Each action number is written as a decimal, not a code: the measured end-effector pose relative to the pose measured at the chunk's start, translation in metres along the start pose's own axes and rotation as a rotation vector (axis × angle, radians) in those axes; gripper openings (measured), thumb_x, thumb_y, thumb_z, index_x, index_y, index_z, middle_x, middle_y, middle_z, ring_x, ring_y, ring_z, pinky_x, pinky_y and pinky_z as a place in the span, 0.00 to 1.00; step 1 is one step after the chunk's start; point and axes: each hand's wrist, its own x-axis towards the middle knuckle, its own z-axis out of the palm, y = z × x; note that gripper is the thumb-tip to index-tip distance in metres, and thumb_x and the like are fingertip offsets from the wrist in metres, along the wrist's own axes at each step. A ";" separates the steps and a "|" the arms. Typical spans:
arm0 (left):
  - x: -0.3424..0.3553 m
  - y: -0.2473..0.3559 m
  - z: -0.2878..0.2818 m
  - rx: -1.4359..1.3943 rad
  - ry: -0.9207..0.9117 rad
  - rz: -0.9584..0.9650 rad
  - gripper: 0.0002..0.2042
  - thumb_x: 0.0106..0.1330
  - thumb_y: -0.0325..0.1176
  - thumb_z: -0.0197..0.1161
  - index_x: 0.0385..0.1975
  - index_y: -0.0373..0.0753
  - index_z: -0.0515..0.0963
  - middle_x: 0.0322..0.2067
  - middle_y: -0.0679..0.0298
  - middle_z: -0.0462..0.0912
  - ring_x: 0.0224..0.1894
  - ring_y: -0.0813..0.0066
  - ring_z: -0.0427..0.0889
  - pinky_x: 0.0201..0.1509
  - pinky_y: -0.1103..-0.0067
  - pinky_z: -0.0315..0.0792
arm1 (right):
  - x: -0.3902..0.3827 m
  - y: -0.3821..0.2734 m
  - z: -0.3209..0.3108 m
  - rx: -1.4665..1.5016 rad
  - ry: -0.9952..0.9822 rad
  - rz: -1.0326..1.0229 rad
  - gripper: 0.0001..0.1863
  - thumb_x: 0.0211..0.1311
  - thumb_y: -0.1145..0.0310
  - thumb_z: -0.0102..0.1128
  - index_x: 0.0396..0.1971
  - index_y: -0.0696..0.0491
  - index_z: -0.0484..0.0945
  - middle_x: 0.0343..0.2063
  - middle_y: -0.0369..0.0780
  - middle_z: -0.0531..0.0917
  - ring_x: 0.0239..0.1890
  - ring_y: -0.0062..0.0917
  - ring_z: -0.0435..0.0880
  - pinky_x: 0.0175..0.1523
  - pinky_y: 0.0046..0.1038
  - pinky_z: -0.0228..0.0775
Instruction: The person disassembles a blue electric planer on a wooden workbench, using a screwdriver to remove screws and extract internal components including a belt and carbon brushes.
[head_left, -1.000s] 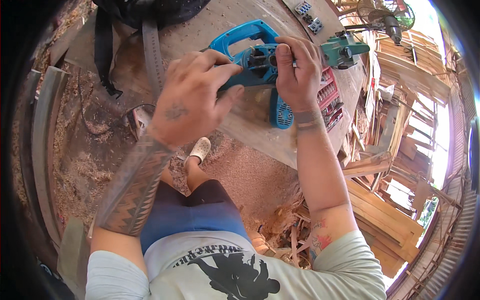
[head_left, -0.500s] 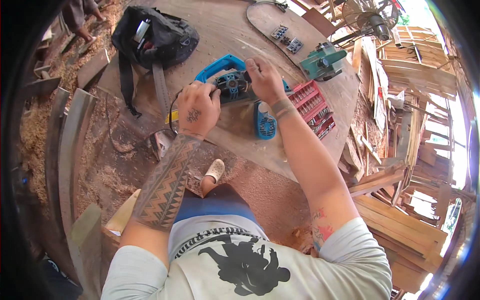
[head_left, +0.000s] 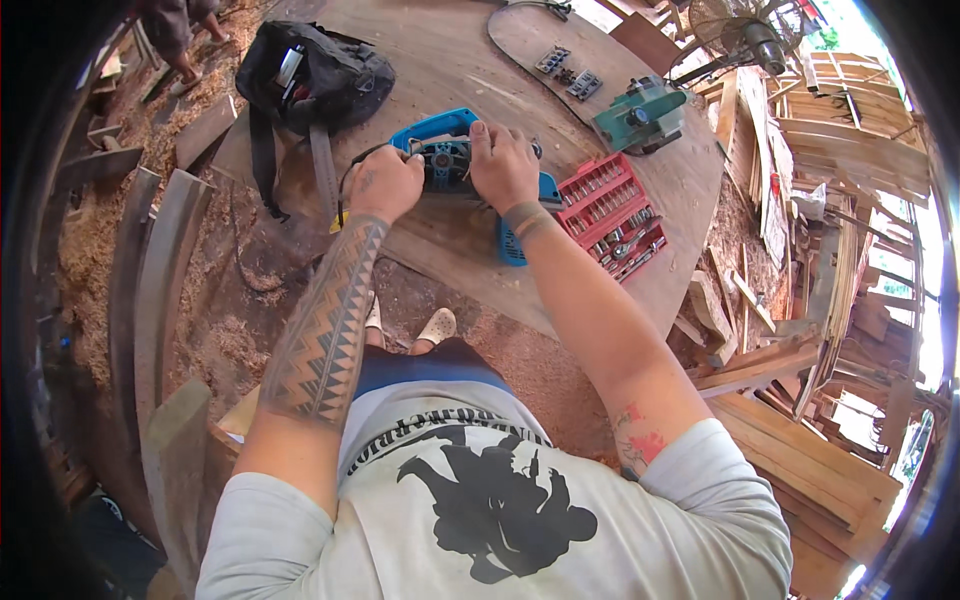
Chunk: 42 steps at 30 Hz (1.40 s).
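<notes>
A blue electric planer [head_left: 445, 165] lies on the plywood table in front of me, its dark inner works showing on the near side. My right hand [head_left: 505, 168] grips its right part, thumb beside the exposed works. At the planer's left end, my left hand [head_left: 388, 182] is closed with thumb and fingers pressed together; what is in it, if anything, is hidden. Under my right wrist sits a blue vented cover [head_left: 510, 243], partly covered. Just right of that lies an open red case of sockets and bits [head_left: 610, 215].
On the wooden table [head_left: 450, 50] stand a black backpack [head_left: 325, 85], a green power tool [head_left: 640, 115] and small metal parts [head_left: 568, 73]. A fan [head_left: 745, 35] is at the far right. Stacked boards [head_left: 800, 470] lie right, curved timbers [head_left: 165, 290] left. Someone's legs [head_left: 180, 40] show far left.
My left hand has turned and closed more tightly at the planer's left end. The right hand has shifted slightly left and down along it. My second shoe has come into view.
</notes>
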 end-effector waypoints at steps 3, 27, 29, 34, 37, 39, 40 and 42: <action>0.019 -0.001 -0.002 0.070 -0.103 -0.053 0.23 0.72 0.51 0.65 0.51 0.36 0.88 0.53 0.41 0.89 0.61 0.42 0.86 0.68 0.55 0.75 | 0.001 0.003 0.000 0.003 0.001 0.036 0.28 0.83 0.42 0.46 0.50 0.52 0.85 0.55 0.51 0.86 0.61 0.51 0.82 0.67 0.49 0.70; 0.033 -0.035 0.012 -0.492 -0.146 0.020 0.14 0.72 0.40 0.69 0.42 0.33 0.88 0.36 0.62 0.91 0.39 0.78 0.85 0.46 0.75 0.76 | 0.000 -0.004 -0.003 0.025 0.005 0.089 0.29 0.83 0.41 0.45 0.50 0.52 0.84 0.55 0.50 0.85 0.63 0.50 0.81 0.68 0.50 0.68; 0.037 -0.039 0.011 -0.512 -0.190 -0.023 0.17 0.65 0.46 0.74 0.43 0.38 0.90 0.40 0.60 0.93 0.44 0.70 0.90 0.54 0.70 0.79 | -0.001 -0.008 -0.001 0.029 0.009 0.081 0.29 0.83 0.40 0.45 0.50 0.52 0.84 0.55 0.50 0.85 0.62 0.50 0.81 0.68 0.50 0.68; 0.024 -0.013 0.012 -0.440 -0.084 -0.058 0.17 0.60 0.46 0.77 0.38 0.39 0.90 0.38 0.59 0.93 0.42 0.70 0.90 0.51 0.70 0.80 | 0.001 -0.003 -0.004 -0.008 -0.004 0.092 0.29 0.83 0.40 0.46 0.49 0.51 0.84 0.54 0.50 0.86 0.62 0.50 0.81 0.67 0.50 0.69; 0.021 -0.009 0.011 -0.429 -0.035 -0.080 0.17 0.57 0.45 0.78 0.39 0.40 0.89 0.38 0.60 0.92 0.42 0.70 0.89 0.50 0.70 0.79 | 0.001 -0.004 -0.005 0.004 -0.001 0.082 0.29 0.82 0.39 0.46 0.49 0.51 0.84 0.54 0.50 0.86 0.62 0.50 0.81 0.67 0.50 0.69; 0.022 -0.005 0.011 -0.440 -0.016 -0.094 0.17 0.56 0.44 0.78 0.40 0.41 0.88 0.38 0.61 0.92 0.42 0.69 0.89 0.50 0.70 0.79 | 0.000 -0.004 -0.004 0.005 0.004 0.080 0.29 0.82 0.39 0.46 0.49 0.51 0.84 0.54 0.50 0.86 0.62 0.50 0.81 0.67 0.50 0.68; 0.023 -0.004 0.011 -0.438 0.030 -0.101 0.16 0.57 0.39 0.78 0.39 0.37 0.86 0.36 0.62 0.89 0.40 0.72 0.86 0.47 0.72 0.78 | 0.000 -0.003 -0.003 0.008 0.009 0.078 0.29 0.82 0.39 0.46 0.49 0.51 0.84 0.54 0.50 0.86 0.62 0.50 0.81 0.67 0.50 0.68; 0.025 -0.005 0.010 -0.436 0.075 -0.106 0.14 0.58 0.35 0.78 0.38 0.34 0.85 0.34 0.63 0.87 0.37 0.75 0.83 0.44 0.74 0.76 | 0.001 -0.001 -0.004 0.008 0.003 0.081 0.29 0.82 0.39 0.46 0.49 0.51 0.84 0.54 0.50 0.85 0.62 0.50 0.81 0.68 0.50 0.68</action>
